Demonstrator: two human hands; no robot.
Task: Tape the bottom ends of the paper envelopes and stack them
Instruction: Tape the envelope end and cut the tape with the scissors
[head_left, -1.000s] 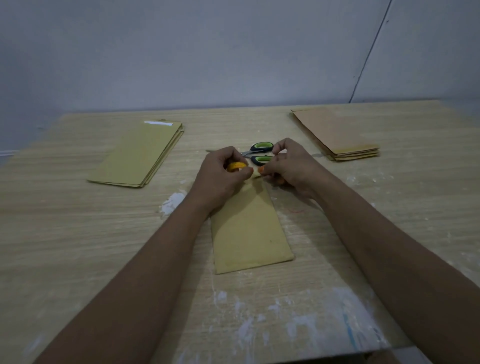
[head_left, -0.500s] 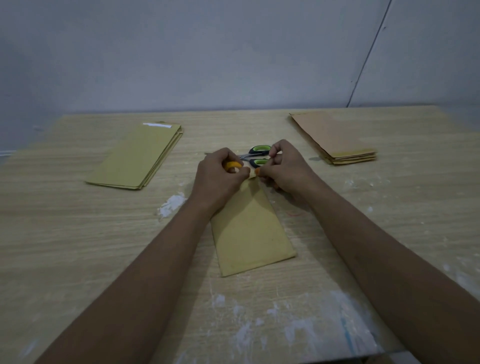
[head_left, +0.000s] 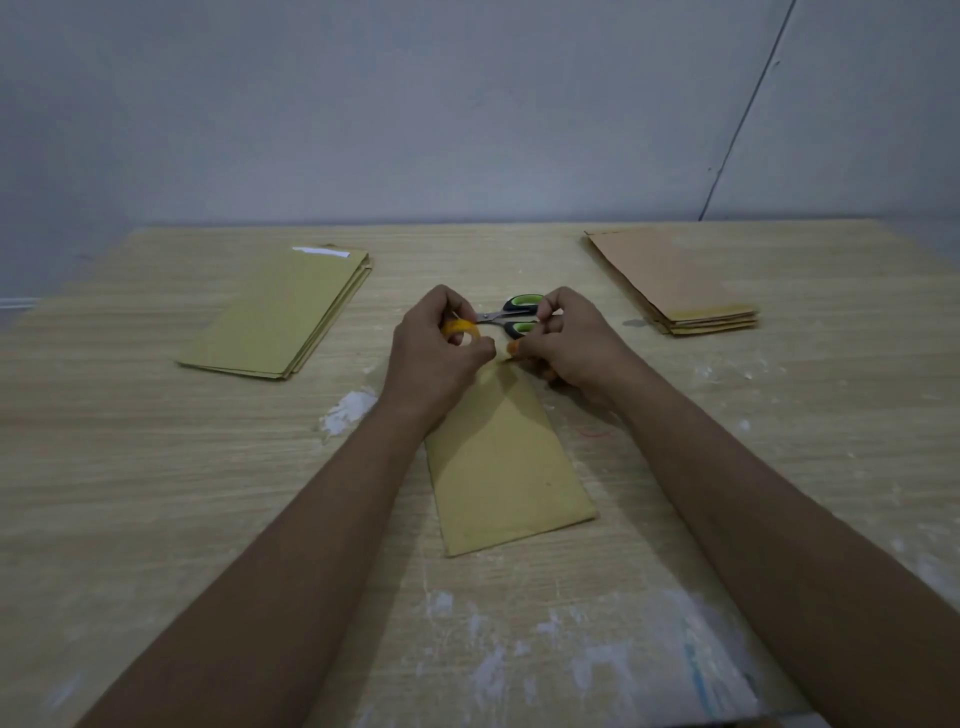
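The left hand (head_left: 436, 353) is grasping the orange tape roll (head_left: 460, 328) in a curled grip, while the right hand (head_left: 566, 338) is pinching the tape's end over the far end of the envelope (head_left: 506, 457), which is lying flat on the tabletop (head_left: 156, 467). Scissors (head_left: 511, 314) are lying just behind the hands, with envelope stacks far left (head_left: 280, 312) and far right (head_left: 675, 280).

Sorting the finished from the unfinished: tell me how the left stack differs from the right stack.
The left stack looks yellow-olive; the right stack looks browner. The left stack's top envelope shows a white strip at its far end; the right stack's top shows none. The left stack angles rightward going away, the right stack leftward. Both lie flat on the table, untouched.
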